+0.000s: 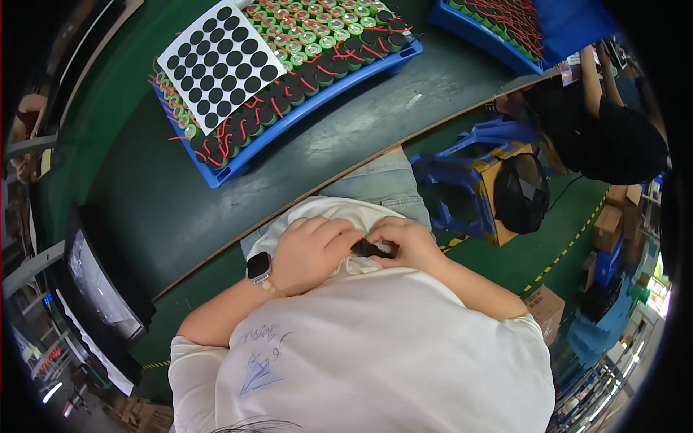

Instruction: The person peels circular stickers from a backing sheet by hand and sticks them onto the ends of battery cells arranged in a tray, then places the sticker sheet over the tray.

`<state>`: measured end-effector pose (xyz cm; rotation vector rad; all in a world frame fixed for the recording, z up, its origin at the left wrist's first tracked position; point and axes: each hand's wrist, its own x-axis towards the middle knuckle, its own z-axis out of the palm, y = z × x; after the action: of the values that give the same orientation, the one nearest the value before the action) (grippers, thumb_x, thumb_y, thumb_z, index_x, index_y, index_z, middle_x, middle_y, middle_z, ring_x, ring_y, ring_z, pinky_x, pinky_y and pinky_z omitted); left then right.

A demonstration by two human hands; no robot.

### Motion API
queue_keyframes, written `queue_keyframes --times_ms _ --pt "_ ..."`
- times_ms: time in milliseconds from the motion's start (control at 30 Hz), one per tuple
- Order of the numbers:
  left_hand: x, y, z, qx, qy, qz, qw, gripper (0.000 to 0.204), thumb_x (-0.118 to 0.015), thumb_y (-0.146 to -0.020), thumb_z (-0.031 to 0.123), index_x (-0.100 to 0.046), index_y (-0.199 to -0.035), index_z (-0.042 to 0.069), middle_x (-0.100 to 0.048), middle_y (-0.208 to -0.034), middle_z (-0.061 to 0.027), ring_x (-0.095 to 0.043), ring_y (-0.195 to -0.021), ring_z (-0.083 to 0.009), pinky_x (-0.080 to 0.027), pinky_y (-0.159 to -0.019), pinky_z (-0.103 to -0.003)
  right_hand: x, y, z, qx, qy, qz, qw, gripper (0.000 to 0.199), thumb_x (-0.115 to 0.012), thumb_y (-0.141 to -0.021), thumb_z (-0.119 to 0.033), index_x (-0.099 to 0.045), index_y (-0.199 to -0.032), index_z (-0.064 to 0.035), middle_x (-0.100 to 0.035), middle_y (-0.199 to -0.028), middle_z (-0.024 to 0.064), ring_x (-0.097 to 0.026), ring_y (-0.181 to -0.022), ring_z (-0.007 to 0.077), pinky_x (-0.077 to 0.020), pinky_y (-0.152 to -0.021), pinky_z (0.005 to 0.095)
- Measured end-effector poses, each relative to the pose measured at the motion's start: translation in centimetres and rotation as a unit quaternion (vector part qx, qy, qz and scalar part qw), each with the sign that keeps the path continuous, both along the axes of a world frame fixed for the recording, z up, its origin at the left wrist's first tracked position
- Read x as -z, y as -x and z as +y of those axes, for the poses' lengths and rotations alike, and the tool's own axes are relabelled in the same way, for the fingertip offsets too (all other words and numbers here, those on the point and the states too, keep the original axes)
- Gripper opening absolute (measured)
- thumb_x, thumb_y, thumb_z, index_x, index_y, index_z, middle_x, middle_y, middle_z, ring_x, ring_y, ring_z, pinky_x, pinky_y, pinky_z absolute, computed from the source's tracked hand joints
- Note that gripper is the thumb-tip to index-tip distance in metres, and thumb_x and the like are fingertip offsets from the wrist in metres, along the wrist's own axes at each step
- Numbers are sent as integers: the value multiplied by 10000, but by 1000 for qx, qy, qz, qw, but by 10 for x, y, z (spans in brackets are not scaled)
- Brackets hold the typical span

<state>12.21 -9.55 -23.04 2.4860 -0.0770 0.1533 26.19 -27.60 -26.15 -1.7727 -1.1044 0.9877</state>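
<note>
Both hands meet close to my body, in front of the white shirt. My left hand [312,251], with a watch [258,267] on its wrist, has its fingers curled inward, their tips against a small dark object [373,250]. From the other side my right hand [409,244] pinches the same object between thumb and fingers. It looks black and soft; its kind is mostly hidden by the fingers. Beyond, on the table, a white sheet of round black stickers [222,61] rests on a blue tray [289,123] packed with green cylindrical battery cells [317,32], black discs and red wires.
The dark green table [317,162] has a wooden edge. Another blue tray [498,43] of cells stands at the far right, near a person in black [621,137]. A blue stool [455,180] with a black bag [521,193] stands right. A dark-framed panel [101,285] is at left.
</note>
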Motion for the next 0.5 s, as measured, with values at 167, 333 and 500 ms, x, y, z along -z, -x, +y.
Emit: queue_keyframes --times_ms 167,333,500 --pt "18 0 3 -7 58 95 994 285 -655 -741 123 -646 -1024 86 -632 -977 -56 -609 -847 -282 -491 -728 -395 0 1 -4 10 94 32 995 237 -772 -693 -123 -665 -900 -84 -635 -787 68 -603 -667 181 -488 -606 285" --pt "-20 20 29 -211 325 88 918 277 -503 -818 -65 -590 -1061 36 -621 -950 -105 -641 -769 -203 -511 -679 -314 11 1 -21 201 -41 233 950 185 -629 -866 -75 -554 -1006 21 -643 -806 29 -563 -753 61 -461 -645 226" --pt "-70 127 77 -462 626 -84 622 69 -416 -987 131 -472 -1012 99 -421 -671 -20 -304 -448 -59 -219 -381 -182 0 -42 -76 416 20 418 807 233 -496 -975 -335 -530 -1017 -107 -541 -821 23 -402 -519 107 -296 -447 228"
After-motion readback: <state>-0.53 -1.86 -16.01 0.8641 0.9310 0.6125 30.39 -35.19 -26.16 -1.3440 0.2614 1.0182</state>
